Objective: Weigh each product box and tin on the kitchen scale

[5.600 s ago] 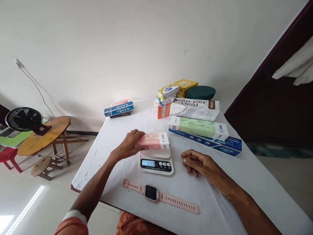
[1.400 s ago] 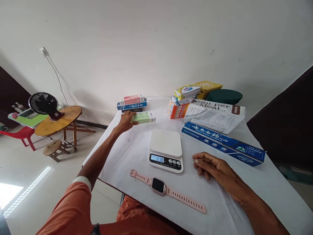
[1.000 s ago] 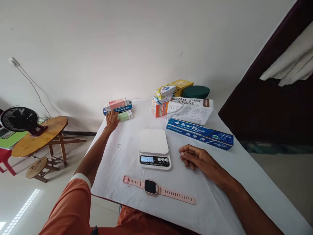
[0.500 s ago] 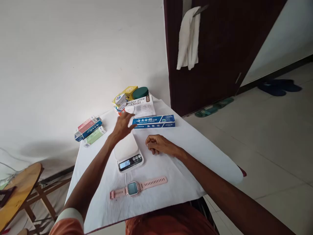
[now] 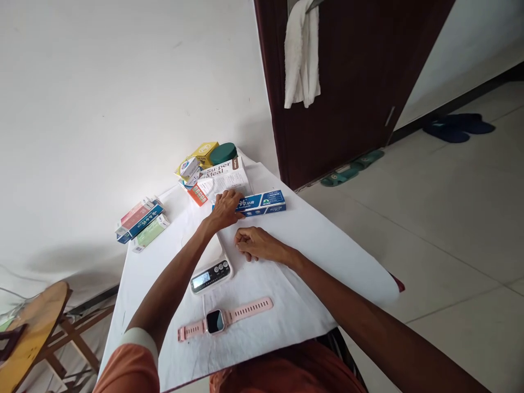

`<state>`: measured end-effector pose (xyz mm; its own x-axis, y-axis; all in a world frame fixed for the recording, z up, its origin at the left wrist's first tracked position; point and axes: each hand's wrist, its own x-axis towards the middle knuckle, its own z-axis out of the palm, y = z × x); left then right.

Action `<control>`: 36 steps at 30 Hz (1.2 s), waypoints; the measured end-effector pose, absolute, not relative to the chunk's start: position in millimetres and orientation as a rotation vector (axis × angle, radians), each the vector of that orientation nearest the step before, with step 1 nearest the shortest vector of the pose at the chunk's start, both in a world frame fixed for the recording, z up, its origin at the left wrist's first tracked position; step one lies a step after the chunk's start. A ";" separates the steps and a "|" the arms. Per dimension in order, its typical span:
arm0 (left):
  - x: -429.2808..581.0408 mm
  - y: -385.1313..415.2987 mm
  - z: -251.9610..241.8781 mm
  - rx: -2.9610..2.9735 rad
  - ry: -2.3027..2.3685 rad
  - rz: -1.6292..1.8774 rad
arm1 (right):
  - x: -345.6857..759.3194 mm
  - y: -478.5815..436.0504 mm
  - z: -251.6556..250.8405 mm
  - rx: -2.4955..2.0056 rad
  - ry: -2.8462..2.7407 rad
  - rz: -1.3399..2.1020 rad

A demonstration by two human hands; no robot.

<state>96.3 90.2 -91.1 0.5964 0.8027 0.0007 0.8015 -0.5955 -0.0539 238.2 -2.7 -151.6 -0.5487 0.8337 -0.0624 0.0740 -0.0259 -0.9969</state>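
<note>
My left hand (image 5: 227, 209) lies over the left end of a blue toothpaste box (image 5: 264, 202), with its fingers across the top and the thumb along the near side. Just nearer to me is a white digital kitchen scale (image 5: 212, 277) with a lit display; my left forearm covers part of its platform. To the right of the scale my right hand (image 5: 256, 244) rests on the table with curled fingers, and I see nothing in it. A pink smartwatch (image 5: 215, 321) lies flat in front of the scale.
A white Super Meal package (image 5: 223, 177), a yellow box (image 5: 206, 153) and a green-lidded container (image 5: 223, 153) are grouped at the back. Several toothpaste boxes (image 5: 143, 224) lie at the left edge of the white-covered table (image 5: 319, 256). A wooden stool (image 5: 36, 327) stands lower left.
My left hand has come down and right onto the toothpaste box, closing over its left end. My right hand stays beside the scale. The whole view has shifted slightly.
</note>
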 end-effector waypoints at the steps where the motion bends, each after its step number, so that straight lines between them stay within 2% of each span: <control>1: 97.3 87.9 -87.1 -2.774 -1.379 0.020 | 238.5 -2.8 -151.9 -0.949 -1.659 1.634; 7: 84.9 57.8 -43.3 -2.730 -1.316 -0.229 | 241.0 -4.1 -153.6 -0.895 -1.670 1.627; 13: 4.2 -3.0 -9.3 -2.658 -1.514 -0.523 | 241.4 -3.8 -153.1 -0.932 -1.688 1.641; 22: -71.5 -59.3 -76.1 -2.595 -1.868 -0.576 | 242.6 -2.8 -144.7 -0.889 -1.613 1.734; 28: -73.4 -58.0 -80.5 -2.603 -1.886 -0.674 | 242.8 17.9 -120.6 -0.992 -1.776 1.538; 32: -84.7 -57.9 -78.5 -2.425 -1.920 -1.146 | 229.8 36.9 -117.8 -1.131 -1.771 1.296; 36: -103.4 -60.3 -93.6 -1.973 -1.973 -1.627 | 212.5 38.9 -142.4 -1.309 -1.708 1.039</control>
